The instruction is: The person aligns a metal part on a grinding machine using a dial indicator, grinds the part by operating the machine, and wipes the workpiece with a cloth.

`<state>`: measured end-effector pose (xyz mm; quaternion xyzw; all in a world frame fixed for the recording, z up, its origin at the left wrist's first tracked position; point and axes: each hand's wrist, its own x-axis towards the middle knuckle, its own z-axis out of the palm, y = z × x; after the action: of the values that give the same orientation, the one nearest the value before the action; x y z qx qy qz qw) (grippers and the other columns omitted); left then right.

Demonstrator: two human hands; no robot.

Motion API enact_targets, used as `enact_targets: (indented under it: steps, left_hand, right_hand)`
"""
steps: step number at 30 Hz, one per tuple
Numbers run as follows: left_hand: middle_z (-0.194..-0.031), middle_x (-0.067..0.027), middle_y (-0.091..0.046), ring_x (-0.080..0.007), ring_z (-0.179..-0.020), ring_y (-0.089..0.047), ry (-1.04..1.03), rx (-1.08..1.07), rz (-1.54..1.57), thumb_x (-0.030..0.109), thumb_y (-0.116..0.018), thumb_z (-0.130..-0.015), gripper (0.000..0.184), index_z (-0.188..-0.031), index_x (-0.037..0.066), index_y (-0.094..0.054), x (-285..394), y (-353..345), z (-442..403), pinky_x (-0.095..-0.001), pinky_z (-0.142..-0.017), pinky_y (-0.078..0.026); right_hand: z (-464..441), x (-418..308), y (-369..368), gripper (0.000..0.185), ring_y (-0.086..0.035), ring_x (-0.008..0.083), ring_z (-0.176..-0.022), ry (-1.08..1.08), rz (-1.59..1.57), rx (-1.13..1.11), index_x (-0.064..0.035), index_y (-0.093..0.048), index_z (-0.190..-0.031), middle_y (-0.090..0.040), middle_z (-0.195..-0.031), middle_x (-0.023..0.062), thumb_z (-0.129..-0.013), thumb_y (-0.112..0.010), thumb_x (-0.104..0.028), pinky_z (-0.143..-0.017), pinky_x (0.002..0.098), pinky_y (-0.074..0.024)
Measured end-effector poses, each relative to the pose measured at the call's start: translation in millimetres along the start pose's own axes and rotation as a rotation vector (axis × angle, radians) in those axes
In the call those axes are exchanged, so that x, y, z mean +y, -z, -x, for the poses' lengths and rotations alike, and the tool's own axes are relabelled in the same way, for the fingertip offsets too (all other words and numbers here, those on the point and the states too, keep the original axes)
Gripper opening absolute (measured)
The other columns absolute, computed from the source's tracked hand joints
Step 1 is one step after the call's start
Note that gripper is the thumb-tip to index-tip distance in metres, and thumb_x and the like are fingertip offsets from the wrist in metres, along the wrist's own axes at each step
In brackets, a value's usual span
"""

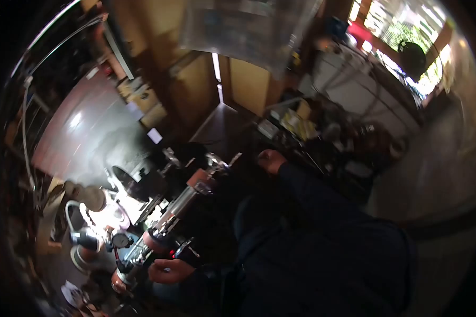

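L hand [170, 270] is hovering at near left, just beside the near end of a metal machine [177, 208]. Its grip is curling part shut; a small shiny spot is showing at the fingers, can't tell if it's an obj. being held.

R hand [271, 161] is hanging farther right, past the machine's far end, nr a bright lever [235, 159]. Its grip is curling loosely; can't tell if anything's inside, too dark.

Machine is running diag. from near left toward centre, w/ a small handle [188, 247] sticking out btwn its body & the person, just above L hand, so it's partly blocking the way in. A round dial [121, 241] is sitting left of that, & a lit lamp [84, 239] is glaring farther left, washing out nearby parts.

Reddish table [69, 124] is lying at far left, w/ a white card [154, 136] showing nr its right side. Yellow pkgs [297, 124] & mixed clutter [354, 142] are crowding far right, beyond R hand. A window [407, 31] is shining at top right.
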<state>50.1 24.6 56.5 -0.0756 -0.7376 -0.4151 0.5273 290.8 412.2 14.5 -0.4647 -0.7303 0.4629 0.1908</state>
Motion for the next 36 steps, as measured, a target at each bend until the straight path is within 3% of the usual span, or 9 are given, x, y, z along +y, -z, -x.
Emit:
enact_targets:
  steps: [1, 4, 10, 21, 26, 29, 31, 34, 36]
  left_hand:
    - [-0.089, -0.013, -0.061, -0.0249, -0.081, -0.059, -0.079, -0.049, 0.071, 0.008, -0.064, -0.094, 0.009, -0.095, 0.0, -0.061, 0.4, -0.2, 9.6, -0.0375, -0.076, -0.051]
    - [-0.082, -0.0117, -0.064, -0.0254, -0.074, -0.063, -0.272, -0.212, 0.296, 0.003, -0.07, -0.089, 0.006, -0.089, 0.002, -0.064, 31.4, 8.7, 37.9, -0.0378, -0.07, -0.053]
    - [-0.08, -0.011, -0.071, -0.0248, -0.065, -0.068, -0.567, -0.772, 0.722, -0.014, -0.064, -0.077, 0.025, -0.092, 0.006, -0.068, 71.6, 10.1, 69.2, -0.0336, -0.056, -0.051]
    - [-0.088, -0.0113, -0.073, -0.0263, -0.072, -0.071, -0.517, -1.001, 0.653, -0.007, -0.06, -0.075, 0.025, -0.095, 0.005, -0.068, 78.0, -0.5, 78.8, -0.0345, -0.058, -0.053]
    - [-0.094, -0.0103, -0.073, -0.0245, -0.076, -0.072, -0.505, -1.102, 0.629, -0.003, -0.063, -0.075, 0.023, -0.096, 0.006, -0.069, 86.8, 4.7, 70.5, -0.0345, -0.064, -0.057]
    - [-0.099, -0.01, -0.073, -0.0241, -0.079, -0.072, -0.456, -1.164, 0.631, -0.001, -0.065, -0.075, 0.023, -0.097, 0.005, -0.069, 95.8, 10.0, 59.2, -0.0338, -0.067, -0.058]
    - [-0.103, -0.0095, -0.073, -0.0244, -0.081, -0.072, -0.396, -1.179, 0.641, 0.0, -0.067, -0.076, 0.023, -0.098, 0.005, -0.069, 101.6, 12.7, 53.9, -0.0339, -0.068, -0.058]
    - [-0.105, -0.0119, -0.072, -0.0274, -0.084, -0.072, -0.239, -1.213, 0.663, 0.004, -0.068, -0.083, 0.02, -0.103, 0.003, -0.068, 105.8, 13.4, 56.7, -0.0357, -0.071, -0.058]
    - [-0.108, -0.0138, -0.071, -0.0284, -0.087, -0.072, -0.081, -1.275, 0.709, 0.007, -0.068, -0.088, 0.021, -0.108, 0.001, -0.066, 108.6, 10.8, 55.3, -0.0357, -0.076, -0.058]
  right_hand:
    - [0.5, 34.1, -7.3, 0.033, -0.066, 0.0368, -0.079, 0.108, 0.27, 0.117, -0.0074, -0.061, -0.112, -0.063, -0.085, 0.0153, -0.085, -0.067, -0.025, -0.076, 0.0463, -0.0536]
    - [20.7, 89.4, 1.4, 0.048, -0.062, 0.0395, -0.11, -0.18, 0.328, 0.151, -0.0034, -0.052, -0.124, -0.062, -0.112, 0.0232, -0.08, -0.068, -0.016, -0.094, 0.0452, -0.0499]
    - [23.0, 145.3, 130.3, 0.03, -0.057, 0.0417, -0.116, -0.341, 0.653, 0.48, -0.0096, -0.063, -0.117, -0.045, -0.139, 0.0227, -0.088, -0.061, -0.005, -0.095, 0.0491, -0.0501]
    - [-19.5, 221.9, 172.8, 0.055, -0.061, 0.0361, -0.119, -0.748, 0.71, 0.087, -0.0015, -0.067, -0.119, -0.059, -0.133, 0.0211, -0.08, -0.078, -0.039, -0.099, 0.0468, -0.0516]
    - [-42.5, 335.6, 181.3, 0.046, -0.064, 0.0383, -0.114, -0.464, 0.88, 0.158, -0.0137, -0.07, -0.119, -0.066, -0.126, 0.0151, -0.087, -0.06, -0.046, -0.095, 0.0489, -0.0512]
    - [-20.5, 221.9, 182.7, 0.036, -0.069, 0.0368, -0.101, -0.505, 1.161, 0.265, -0.0129, -0.077, -0.098, -0.072, -0.11, 0.0142, -0.087, -0.059, -0.042, -0.087, 0.048, -0.0546]
    - [-24.3, 184.6, 178.3, 0.035, -0.068, 0.0366, -0.102, -0.533, 1.102, 0.319, -0.0056, -0.071, -0.108, -0.071, -0.108, 0.0176, -0.093, -0.058, -0.034, -0.087, 0.0489, -0.0529]
    - [-39.1, 158.4, 129.0, 0.03, -0.068, 0.0353, -0.098, 0.095, 0.551, 0.788, -0.0016, -0.062, -0.114, -0.07, -0.103, 0.0184, -0.101, -0.051, -0.026, -0.085, 0.0463, -0.0515]
    - [-13.7, 79.4, 69.2, 0.027, -0.066, 0.0329, -0.089, 0.258, 0.235, 0.602, -0.0017, -0.056, -0.114, -0.067, -0.095, 0.0165, -0.106, -0.045, -0.024, -0.081, 0.042, -0.0502]
